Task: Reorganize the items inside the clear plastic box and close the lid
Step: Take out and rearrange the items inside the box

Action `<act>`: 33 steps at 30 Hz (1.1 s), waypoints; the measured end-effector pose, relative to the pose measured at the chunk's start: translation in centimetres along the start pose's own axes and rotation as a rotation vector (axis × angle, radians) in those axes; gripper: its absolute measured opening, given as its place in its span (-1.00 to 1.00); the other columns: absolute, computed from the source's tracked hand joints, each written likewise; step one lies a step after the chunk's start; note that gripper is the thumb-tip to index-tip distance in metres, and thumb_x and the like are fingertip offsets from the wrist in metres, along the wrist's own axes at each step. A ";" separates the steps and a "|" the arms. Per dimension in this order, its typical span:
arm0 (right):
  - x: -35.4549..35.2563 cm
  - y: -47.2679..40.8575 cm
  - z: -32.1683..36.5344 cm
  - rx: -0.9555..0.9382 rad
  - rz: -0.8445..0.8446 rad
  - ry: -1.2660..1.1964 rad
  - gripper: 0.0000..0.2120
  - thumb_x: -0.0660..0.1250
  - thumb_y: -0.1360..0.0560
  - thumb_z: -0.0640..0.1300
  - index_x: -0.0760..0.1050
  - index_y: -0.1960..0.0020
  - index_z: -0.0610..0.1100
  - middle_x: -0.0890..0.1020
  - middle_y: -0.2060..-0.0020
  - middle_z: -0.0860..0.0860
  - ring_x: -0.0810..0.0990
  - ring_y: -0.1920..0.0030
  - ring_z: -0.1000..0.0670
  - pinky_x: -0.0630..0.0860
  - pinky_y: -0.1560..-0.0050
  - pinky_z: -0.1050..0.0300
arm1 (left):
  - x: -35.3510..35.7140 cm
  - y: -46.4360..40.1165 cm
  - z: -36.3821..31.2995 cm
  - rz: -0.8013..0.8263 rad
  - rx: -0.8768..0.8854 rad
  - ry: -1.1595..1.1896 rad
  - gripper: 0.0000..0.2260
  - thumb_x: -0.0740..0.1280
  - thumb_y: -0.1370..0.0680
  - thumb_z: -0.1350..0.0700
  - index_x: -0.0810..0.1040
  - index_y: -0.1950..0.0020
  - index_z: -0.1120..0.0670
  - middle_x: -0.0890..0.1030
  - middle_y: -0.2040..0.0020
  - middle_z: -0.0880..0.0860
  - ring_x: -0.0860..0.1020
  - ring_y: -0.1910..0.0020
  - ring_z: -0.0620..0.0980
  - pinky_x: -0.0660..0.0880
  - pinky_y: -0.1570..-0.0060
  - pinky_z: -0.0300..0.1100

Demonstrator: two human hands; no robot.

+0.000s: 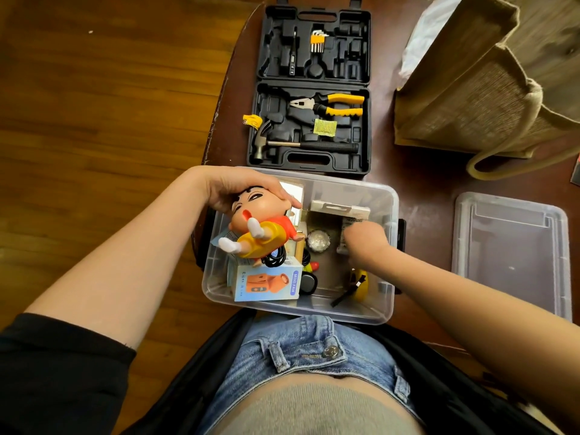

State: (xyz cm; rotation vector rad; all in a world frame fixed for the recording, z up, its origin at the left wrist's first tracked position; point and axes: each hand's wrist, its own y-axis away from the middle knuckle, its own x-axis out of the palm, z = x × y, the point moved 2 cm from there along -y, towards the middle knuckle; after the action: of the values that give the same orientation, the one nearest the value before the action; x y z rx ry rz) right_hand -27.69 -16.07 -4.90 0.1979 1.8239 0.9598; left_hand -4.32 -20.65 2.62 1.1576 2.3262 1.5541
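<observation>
From the head camera, the clear plastic box [219, 277] sits at the centre of the frame on a dark brown table [420, 189], its near edge close to the person's lap. Its lid [511, 246] lies flat on the table at the right of the frame, apart from the box.

The left hand [238, 189] curls over the head of a cartoon figure toy [260, 224] in a red shirt and yellow shorts, gripping it above the left half of the box. The toy is tilted, its white-socked feet pointing toward the lower left. Below it in the box stands a light blue carton marked MINI FAN [266, 282], with a coiled black cable [276, 257] between carton and toy.

The right hand [365, 243] reaches down into the right half of the box, knuckles up and fingers bent downward at a white packaged item [343, 211]; I cannot tell whether it holds anything. Just left of that hand lies a round silver object [318, 240]. A yellow and black object [357, 285] rests near the box's lower right corner.

At the top centre an open black tool case [314, 89] holds yellow-handled pliers [332, 105], a hammer [301, 144] and hex keys [317, 42]. A jute bag [477, 89] fills the upper right.
</observation>
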 end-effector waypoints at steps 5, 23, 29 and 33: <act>0.7 -1.0 0.8 0.020 0.040 0.082 -0.77 0.21 -0.54 -0.29 0.54 -0.14 -0.17 0.60 -0.10 -0.06 0.59 -0.09 -0.08 0.48 0.13 0.15 | -0.1 0.0 0.2 -0.008 0.003 0.011 -0.61 0.34 -0.43 -0.07 0.58 -0.25 -0.06 0.62 -0.12 0.20 0.65 0.09 0.08 0.61 0.20 -0.07; -3.3 -0.3 -2.2 0.038 -0.266 -0.441 -0.78 0.28 -0.50 -0.09 0.59 0.18 -0.21 0.62 0.25 -0.12 0.57 0.25 -0.12 0.48 0.32 0.13 | -0.2 0.0 0.4 0.001 0.009 -0.004 -0.59 0.32 -0.43 -0.08 0.55 -0.28 -0.07 0.63 -0.10 0.18 0.64 0.06 0.10 0.58 0.13 -0.04; -3.2 0.4 -2.1 0.040 -0.439 -0.709 -0.88 0.27 -0.52 -0.09 0.53 0.12 -0.11 0.62 0.23 -0.02 0.57 0.22 -0.04 0.44 0.31 0.18 | -0.2 0.0 0.5 -0.013 0.011 -0.017 -0.58 0.32 -0.43 -0.09 0.55 -0.29 -0.09 0.60 -0.15 0.19 0.61 0.01 0.11 0.54 0.08 -0.01; -2.9 0.8 -2.1 0.044 -0.468 -0.757 -0.91 0.26 -0.50 -0.13 0.50 0.01 -0.09 0.60 0.21 -0.01 0.56 0.20 -0.06 0.38 0.32 0.18 | -0.1 0.0 0.6 -0.012 0.009 -0.029 -0.58 0.31 -0.43 -0.10 0.54 -0.29 -0.10 0.62 -0.12 0.17 0.62 0.04 0.09 0.57 0.14 -0.05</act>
State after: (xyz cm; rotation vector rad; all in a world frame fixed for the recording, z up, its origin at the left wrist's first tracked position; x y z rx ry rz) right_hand -28.30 -18.19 -1.98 0.1263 1.1126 0.4208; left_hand -3.90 -20.26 2.31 1.1581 2.3205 1.5140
